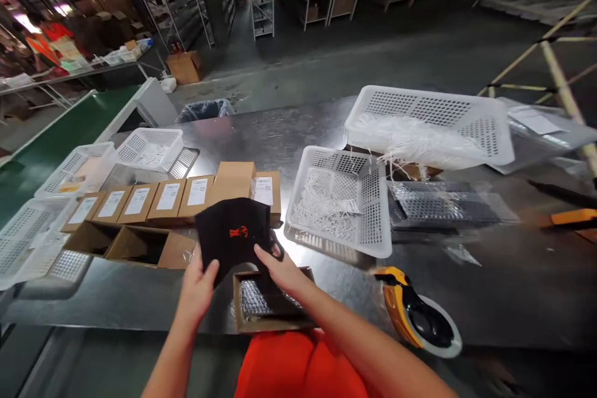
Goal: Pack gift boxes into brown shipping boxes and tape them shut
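Observation:
A black cloth item (pixel 233 236) with a small red print is stretched between my two hands. My left hand (pixel 198 283) pinches its lower left corner between thumb and fingers. On the right side, my right hand (pixel 280 267) grips the cloth near a black loop. Below the cloth, close to my body, an open cardboard box (pixel 275 325) holds bubble wrap and something dark, partly hidden by my right hand and the cloth. A row of small brown boxes with white labels (pixel 168 196) stands just left of the cloth, with open boxes (pixel 140 245) in front of it.
A white basket (pixel 385 211) of shredded paper stands right of centre, a larger one (pixel 504 130) behind it. Bubble-wrapped items (pixel 438 202) and a yellow tape dispenser (pixel 405 311) lie to the right. White baskets (pixel 28 236) stand at left beside a green conveyor (pixel 60 134). People are far back left.

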Demonstrator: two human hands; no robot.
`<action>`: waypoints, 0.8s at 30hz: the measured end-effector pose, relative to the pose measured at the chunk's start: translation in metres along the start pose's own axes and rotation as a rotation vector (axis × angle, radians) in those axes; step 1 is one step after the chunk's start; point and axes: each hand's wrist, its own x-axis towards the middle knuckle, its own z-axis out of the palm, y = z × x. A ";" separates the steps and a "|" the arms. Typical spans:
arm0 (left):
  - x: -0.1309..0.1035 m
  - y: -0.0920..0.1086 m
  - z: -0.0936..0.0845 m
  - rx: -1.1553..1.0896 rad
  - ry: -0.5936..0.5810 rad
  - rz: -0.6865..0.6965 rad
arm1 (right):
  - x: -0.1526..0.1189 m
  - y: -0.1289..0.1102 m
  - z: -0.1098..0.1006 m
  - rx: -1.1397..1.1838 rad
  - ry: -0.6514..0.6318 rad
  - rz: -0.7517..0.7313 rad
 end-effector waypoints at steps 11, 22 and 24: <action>-0.048 0.030 0.079 0.290 -0.261 0.276 | -0.018 -0.017 -0.038 0.118 0.324 0.132; -0.053 -0.054 0.116 0.548 -0.581 0.223 | -0.068 -0.006 -0.060 -1.295 -0.467 -0.462; -0.060 -0.061 0.122 0.531 -0.588 0.208 | -0.064 0.010 -0.052 -1.514 -0.485 -0.532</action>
